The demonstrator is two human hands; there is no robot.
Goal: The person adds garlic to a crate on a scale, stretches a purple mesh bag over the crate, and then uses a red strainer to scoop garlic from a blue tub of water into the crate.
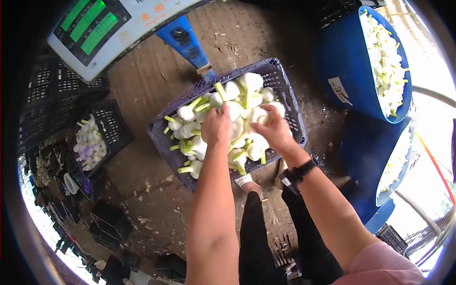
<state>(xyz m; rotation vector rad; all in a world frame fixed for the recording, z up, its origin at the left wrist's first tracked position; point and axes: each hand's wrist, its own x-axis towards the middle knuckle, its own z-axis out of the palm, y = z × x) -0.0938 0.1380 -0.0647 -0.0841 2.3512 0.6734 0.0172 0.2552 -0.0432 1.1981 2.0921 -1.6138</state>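
A dark plastic crate on the floor in front of me is heaped with white garlic bulbs with short green stems. My left hand reaches into the middle of the heap, its fingers closed at a bulb; its palm side is hidden. To the right of it, my right hand has thumb and fingers curled around another garlic bulb. A dark band circles my right wrist.
A scale with a lit green display overhangs the upper left, on a blue post. Blue barrels full of garlic pieces stand at the right. Another crate of bulbs sits at left. Scraps litter the floor; my feet are close to the crate.
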